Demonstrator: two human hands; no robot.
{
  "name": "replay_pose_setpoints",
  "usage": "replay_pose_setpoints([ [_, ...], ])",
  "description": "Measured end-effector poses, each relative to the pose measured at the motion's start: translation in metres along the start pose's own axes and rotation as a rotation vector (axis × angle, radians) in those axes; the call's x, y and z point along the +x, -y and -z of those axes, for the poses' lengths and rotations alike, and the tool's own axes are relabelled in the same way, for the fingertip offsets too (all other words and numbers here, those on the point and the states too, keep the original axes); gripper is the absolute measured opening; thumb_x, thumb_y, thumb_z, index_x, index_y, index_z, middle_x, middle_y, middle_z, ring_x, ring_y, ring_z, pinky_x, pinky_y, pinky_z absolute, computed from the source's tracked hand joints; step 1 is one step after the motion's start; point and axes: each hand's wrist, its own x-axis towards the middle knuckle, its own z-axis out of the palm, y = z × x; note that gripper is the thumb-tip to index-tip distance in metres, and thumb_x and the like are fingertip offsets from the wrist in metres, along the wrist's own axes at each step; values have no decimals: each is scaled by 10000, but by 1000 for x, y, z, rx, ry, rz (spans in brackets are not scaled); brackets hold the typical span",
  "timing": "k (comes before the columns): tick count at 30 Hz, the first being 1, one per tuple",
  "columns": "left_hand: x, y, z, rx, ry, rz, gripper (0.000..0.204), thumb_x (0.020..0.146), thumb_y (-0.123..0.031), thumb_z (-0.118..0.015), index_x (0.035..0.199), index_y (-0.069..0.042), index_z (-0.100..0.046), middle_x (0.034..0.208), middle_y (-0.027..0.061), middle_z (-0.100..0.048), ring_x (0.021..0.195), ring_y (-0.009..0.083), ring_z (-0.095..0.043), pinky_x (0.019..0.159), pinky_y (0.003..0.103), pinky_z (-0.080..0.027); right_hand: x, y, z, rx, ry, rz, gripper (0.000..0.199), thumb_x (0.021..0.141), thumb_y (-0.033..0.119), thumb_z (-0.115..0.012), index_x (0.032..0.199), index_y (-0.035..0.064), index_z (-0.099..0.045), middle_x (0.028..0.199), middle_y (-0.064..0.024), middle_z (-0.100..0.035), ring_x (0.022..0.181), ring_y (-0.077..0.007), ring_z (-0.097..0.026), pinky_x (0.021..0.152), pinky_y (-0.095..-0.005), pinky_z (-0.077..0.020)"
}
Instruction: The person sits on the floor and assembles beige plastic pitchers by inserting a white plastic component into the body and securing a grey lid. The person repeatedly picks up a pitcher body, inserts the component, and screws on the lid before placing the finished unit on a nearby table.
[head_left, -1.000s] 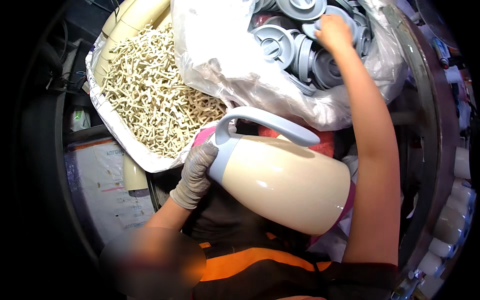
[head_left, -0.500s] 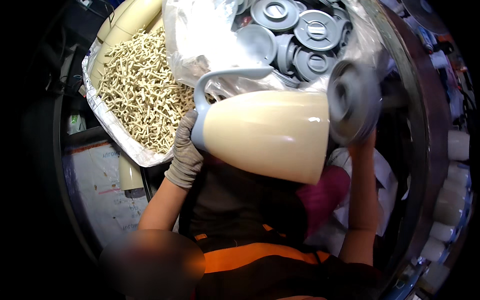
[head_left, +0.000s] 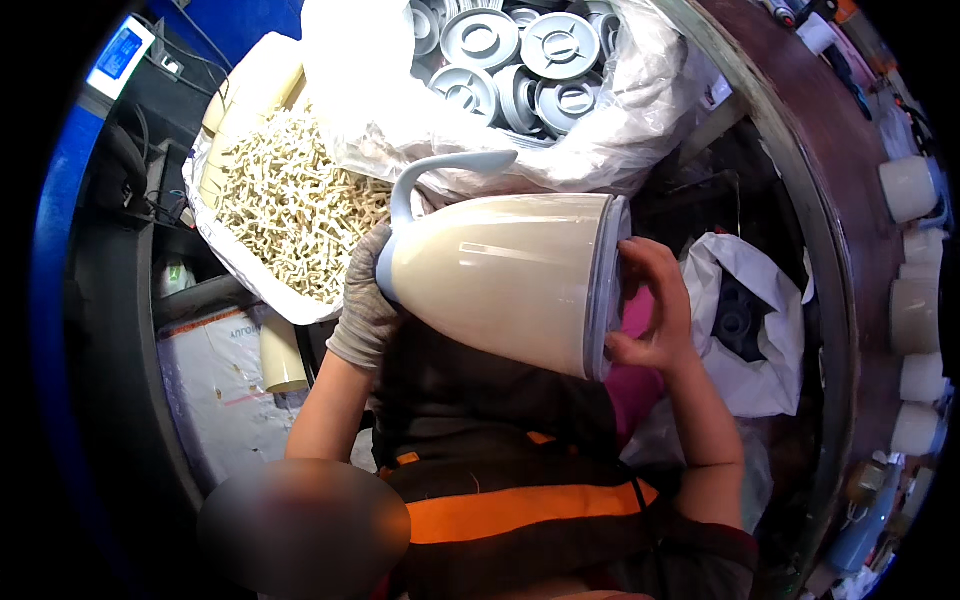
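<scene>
A cream jug [head_left: 490, 280] with a curved grey handle [head_left: 405, 190] lies sideways in front of me, its wide end toward the right. My left hand [head_left: 366, 305], in a grey glove, is closed round the grey collar at the narrow end. Against the wide end sits a grey round base [head_left: 606, 300], seen edge-on. My bare right hand [head_left: 655, 315] grips this base, fingers at the upper part and thumb near the lower rim. The palm side is partly hidden.
A clear plastic bag [head_left: 620, 130] of grey round parts [head_left: 560, 46] stands at the back. Left of it is a white sack [head_left: 225, 245] of small cream pieces [head_left: 290, 200]. A white bag [head_left: 765, 370] with dark round parts lies right. Cream cups [head_left: 915, 315] line the right-hand bench [head_left: 800, 110].
My right hand has brought the grey base from beside the jug's wide end up against it. The left hand keeps its hold. The view has shifted slightly.
</scene>
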Motion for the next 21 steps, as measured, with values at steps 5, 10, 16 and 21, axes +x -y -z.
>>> replay_pose_setpoints([
  [5,-44,-10,-66,952,231,-585,433,863,-404,-584,1009,3,-589,1138,164,-591,1006,249,-583,887,345,-464,-12,-14,-35,916,-285,-1004,388,916,318,-485,1171,32,-546,988,-63,-609,833,-155,-607,659,-273,-498],
  [10,-63,-33,-109,1639,747,-825,413,647,-414,-747,683,-10,-668,1183,198,-563,1056,334,-561,928,377,-425,-41,-52,-24,466,230,-1078,426,933,457,-460,969,54,-594,768,5,-594,573,-77,-518,498,-191,-390],
  [16,-48,-11,-97,1536,775,-418,357,728,-348,-712,790,1,-676,1193,182,-568,1086,286,-546,980,382,-371,-44,52,-32,672,396,-398,309,968,304,-466,1116,41,-535,744,-7,-529,593,-72,-495,551,-200,-400],
  [21,-22,-69,-35,1096,129,-681,336,877,-266,-595,1060,16,-591,1203,136,-562,1096,210,-525,961,325,-401,-48,75,39,871,-276,-265,361,916,311,-550,1190,78,-519,898,0,-565,744,-85,-533,612,-248,-433],
])
